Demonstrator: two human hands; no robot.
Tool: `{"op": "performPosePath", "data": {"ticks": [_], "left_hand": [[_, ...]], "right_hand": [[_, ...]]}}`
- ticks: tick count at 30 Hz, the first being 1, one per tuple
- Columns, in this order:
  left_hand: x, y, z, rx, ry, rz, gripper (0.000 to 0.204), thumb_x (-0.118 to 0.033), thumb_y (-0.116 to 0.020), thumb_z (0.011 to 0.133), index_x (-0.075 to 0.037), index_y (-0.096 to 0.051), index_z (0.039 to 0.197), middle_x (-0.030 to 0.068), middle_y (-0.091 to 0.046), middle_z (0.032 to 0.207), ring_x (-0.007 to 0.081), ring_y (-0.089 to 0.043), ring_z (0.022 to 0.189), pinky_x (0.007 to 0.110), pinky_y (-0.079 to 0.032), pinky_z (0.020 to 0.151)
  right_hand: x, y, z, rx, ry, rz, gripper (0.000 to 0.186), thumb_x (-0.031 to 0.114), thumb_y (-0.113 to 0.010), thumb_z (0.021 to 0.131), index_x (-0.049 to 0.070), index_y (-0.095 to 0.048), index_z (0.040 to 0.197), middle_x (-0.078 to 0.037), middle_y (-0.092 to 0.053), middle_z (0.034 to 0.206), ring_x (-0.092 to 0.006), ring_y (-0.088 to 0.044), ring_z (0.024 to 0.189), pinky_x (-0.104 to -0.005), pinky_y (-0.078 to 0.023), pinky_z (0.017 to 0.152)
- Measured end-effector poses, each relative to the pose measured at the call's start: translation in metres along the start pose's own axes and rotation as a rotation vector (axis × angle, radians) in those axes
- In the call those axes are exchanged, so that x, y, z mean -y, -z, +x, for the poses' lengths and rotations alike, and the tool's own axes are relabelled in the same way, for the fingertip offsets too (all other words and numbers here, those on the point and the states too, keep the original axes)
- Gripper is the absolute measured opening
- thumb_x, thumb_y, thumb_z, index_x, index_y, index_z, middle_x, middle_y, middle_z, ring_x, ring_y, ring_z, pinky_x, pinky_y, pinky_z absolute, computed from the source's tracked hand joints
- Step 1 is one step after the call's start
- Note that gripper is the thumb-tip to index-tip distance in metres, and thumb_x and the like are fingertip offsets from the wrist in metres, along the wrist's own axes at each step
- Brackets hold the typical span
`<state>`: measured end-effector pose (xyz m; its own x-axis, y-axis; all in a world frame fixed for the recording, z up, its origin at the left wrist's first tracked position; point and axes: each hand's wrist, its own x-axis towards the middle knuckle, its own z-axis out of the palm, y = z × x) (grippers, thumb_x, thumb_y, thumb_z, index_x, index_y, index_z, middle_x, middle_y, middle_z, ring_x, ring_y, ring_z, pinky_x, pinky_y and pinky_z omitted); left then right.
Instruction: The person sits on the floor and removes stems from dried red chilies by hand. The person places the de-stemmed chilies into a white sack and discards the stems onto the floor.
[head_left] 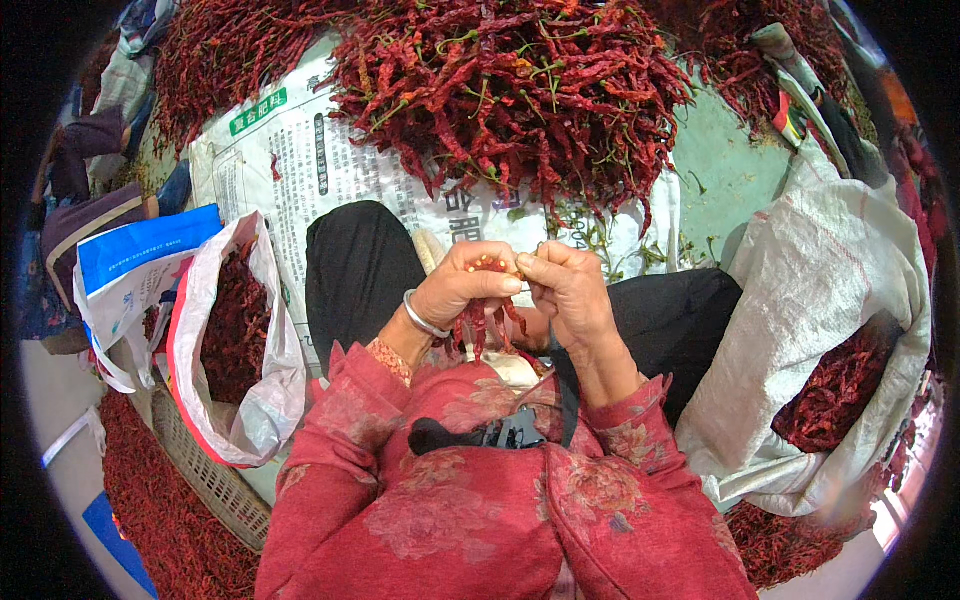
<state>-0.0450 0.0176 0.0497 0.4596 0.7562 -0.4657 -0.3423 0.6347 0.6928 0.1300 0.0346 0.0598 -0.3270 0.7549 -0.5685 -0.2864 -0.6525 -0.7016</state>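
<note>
My left hand [450, 288], with a silver bangle at its wrist, is closed round a small bunch of dried red chili peppers [478, 328]. Their pale cut ends show above the fingers, and the pods hang down below the palm. Pressed up against it, my right hand [575, 295] pinches thumb to forefinger at the top of the bunch. What lies in that pinch is too small and covered to make out. Beyond both hands, a big heap of red chili peppers [510, 90], many with green stems, lies on a printed white sack sheet [350, 180].
At left, an open white sack [270, 400] holds red chilies, beside a woven basket [215, 490]. A large white woven sack [800, 270] with chilies stands at right. Loose stems [600, 235] lie near my right knee. Another person's legs [100, 215] show at far left.
</note>
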Motion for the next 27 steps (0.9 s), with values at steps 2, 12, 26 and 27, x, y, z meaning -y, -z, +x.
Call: {"op": "performPosePath", "data": {"ticks": [2,12,26,27], "left_hand": [[0.002,-0.002,0.002,0.026,-0.05,0.14,0.016,-0.014,-0.068,0.078,-0.004,-0.057,0.074,-0.0017,-0.054,0.069,0.0052,-0.05,0.063,0.021,-0.039,0.058],[0.007,-0.031,0.005,0.042,-0.465,0.824,0.013,-0.008,-0.059,0.074,0.0,-0.048,0.073,0.0092,-0.045,0.064,0.0184,-0.046,0.058,0.03,-0.038,0.056],[0.006,0.001,-0.012,-0.399,-0.259,-0.531,0.022,-0.019,-0.052,0.094,0.001,-0.061,0.095,0.0103,-0.066,0.085,0.0141,-0.062,0.07,0.024,-0.052,0.058],[0.009,0.007,-0.01,-0.341,-0.225,-0.546,0.022,-0.019,-0.053,0.094,0.001,-0.061,0.094,0.0109,-0.066,0.085,0.0143,-0.063,0.069,0.023,-0.05,0.055]], "right_hand": [[0.001,0.0,-0.006,-0.05,-0.027,-0.048,0.022,0.009,-0.067,0.079,0.003,-0.054,0.062,0.0,-0.048,0.056,-0.0107,-0.043,0.05,-0.0262,-0.031,0.046],[0.012,-0.001,-0.052,-0.062,0.993,-1.152,0.012,-0.005,-0.062,0.069,0.002,-0.052,0.071,-0.01,-0.042,0.06,-0.0266,-0.046,0.05,-0.0367,-0.036,0.045],[0.01,0.041,-0.005,-0.284,0.637,-1.578,0.023,0.012,-0.062,0.077,0.002,-0.052,0.094,-0.02,-0.056,0.086,-0.0404,-0.058,0.077,-0.0488,-0.047,0.065],[0.005,0.038,0.013,-0.323,0.629,-1.559,0.026,0.018,-0.065,0.077,0.002,-0.053,0.093,-0.02,-0.055,0.089,-0.0399,-0.058,0.082,-0.0477,-0.047,0.066]]}}
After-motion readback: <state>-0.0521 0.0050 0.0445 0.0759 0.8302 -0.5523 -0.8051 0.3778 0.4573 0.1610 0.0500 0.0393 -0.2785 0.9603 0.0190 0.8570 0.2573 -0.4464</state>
